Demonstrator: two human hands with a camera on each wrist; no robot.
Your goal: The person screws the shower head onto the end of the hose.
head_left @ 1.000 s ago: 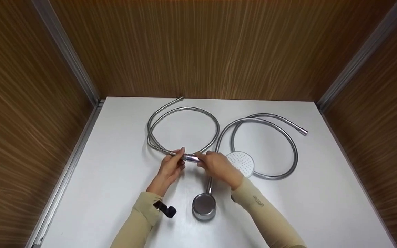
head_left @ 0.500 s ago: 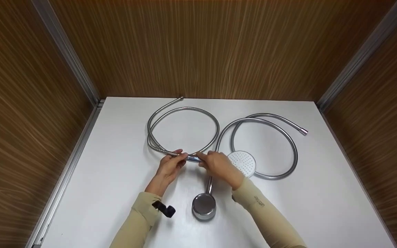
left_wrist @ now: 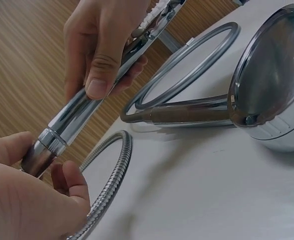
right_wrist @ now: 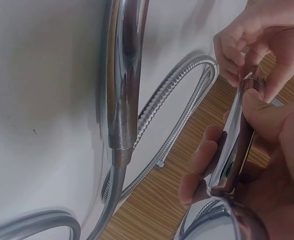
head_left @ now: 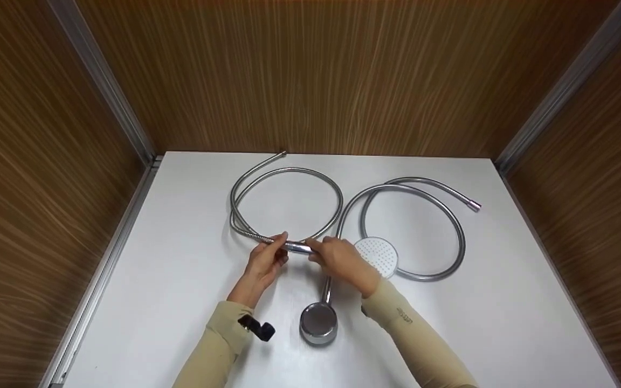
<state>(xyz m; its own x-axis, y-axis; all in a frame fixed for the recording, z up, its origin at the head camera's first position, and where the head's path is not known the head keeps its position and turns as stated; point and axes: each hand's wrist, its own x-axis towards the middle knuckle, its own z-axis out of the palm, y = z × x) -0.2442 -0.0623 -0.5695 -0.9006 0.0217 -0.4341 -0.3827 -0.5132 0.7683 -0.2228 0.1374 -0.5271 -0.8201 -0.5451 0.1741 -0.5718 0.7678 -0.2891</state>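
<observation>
My right hand (head_left: 343, 261) grips the chrome handle (left_wrist: 77, 117) of a shower head whose round white spray face (head_left: 376, 254) points up beside the wrist. At the handle's lower end, a chrome hose nut (left_wrist: 38, 156) meets it in line. My left hand (head_left: 262, 265) pinches that nut between thumb and fingers. Away from the nut runs a ribbed metal shower hose (head_left: 310, 172), coiled in a loop on the table. Whether thread still shows inside the joint cannot be seen. In the right wrist view, the right thumb (right_wrist: 261, 112) lies along the handle.
A second shower head (head_left: 318, 322) lies face down near the front, joined to a smooth grey hose (head_left: 462, 245) looped at the right. That hose's free end fitting (head_left: 474, 205) points right. Wood-grain panels (head_left: 310, 75) enclose the white table (head_left: 143, 302) at back and sides.
The left fingers and thumb shifted right along the joint, then back left. Handle and right hand moved slightly right and back as well. The second shower head stayed put.
</observation>
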